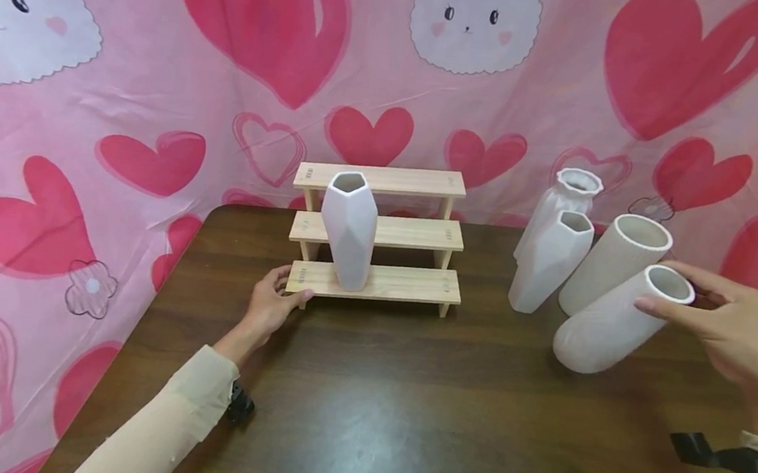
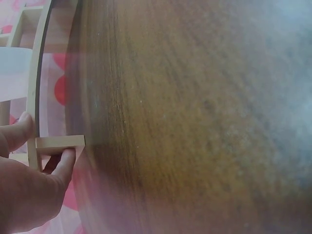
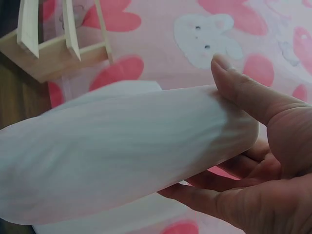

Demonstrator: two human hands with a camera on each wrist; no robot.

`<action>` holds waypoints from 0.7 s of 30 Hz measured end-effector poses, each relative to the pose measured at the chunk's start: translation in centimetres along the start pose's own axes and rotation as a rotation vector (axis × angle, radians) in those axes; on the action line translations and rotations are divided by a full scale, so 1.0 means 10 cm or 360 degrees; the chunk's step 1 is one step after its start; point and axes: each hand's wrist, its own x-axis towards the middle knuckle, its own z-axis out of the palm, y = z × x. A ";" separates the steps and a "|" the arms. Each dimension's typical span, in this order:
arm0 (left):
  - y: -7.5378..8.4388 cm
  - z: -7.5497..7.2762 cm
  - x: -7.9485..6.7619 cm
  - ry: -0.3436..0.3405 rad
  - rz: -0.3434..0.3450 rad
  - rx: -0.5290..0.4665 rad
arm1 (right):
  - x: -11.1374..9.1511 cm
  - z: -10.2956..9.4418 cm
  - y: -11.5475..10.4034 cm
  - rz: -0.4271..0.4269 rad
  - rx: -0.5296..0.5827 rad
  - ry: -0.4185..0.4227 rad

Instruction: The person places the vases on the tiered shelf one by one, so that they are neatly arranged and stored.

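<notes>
A three-step wooden stand (image 1: 373, 282) is on the table, with a white faceted vase (image 1: 350, 237) upright on its lowest step. My left hand (image 1: 271, 304) grips the left end of that step, thumb on top and fingers beneath, as the left wrist view shows at the stand's leg (image 2: 61, 142). On the right, my right hand (image 1: 731, 319) holds a smooth white rounded vase (image 1: 612, 328) near its rim, thumb on one side and fingers on the other. This vase leans, its mouth toward my hand; in the right wrist view the vase (image 3: 126, 146) stretches leftward from the fingers.
Behind the held vase stand a ribbed white cylinder vase (image 1: 612, 269), a second faceted vase (image 1: 549, 265) and a vase with a scalloped rim (image 1: 573, 183). A pink heart-patterned cloth (image 1: 177, 85) hangs behind the brown table (image 1: 359, 400).
</notes>
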 end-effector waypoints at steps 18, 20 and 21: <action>0.02 0.00 0.00 -0.0010 -0.0009 0.0006 | 0.07 0.23 -0.36 -0.0112 0.0036 -0.0067; 0.02 -0.01 -0.01 -0.0008 -0.0014 0.0001 | 0.09 0.27 -0.40 -0.0125 0.0037 -0.0074; 0.02 -0.01 -0.01 -0.0008 -0.0013 -0.0003 | 0.10 0.29 -0.43 -0.0136 0.0021 -0.0079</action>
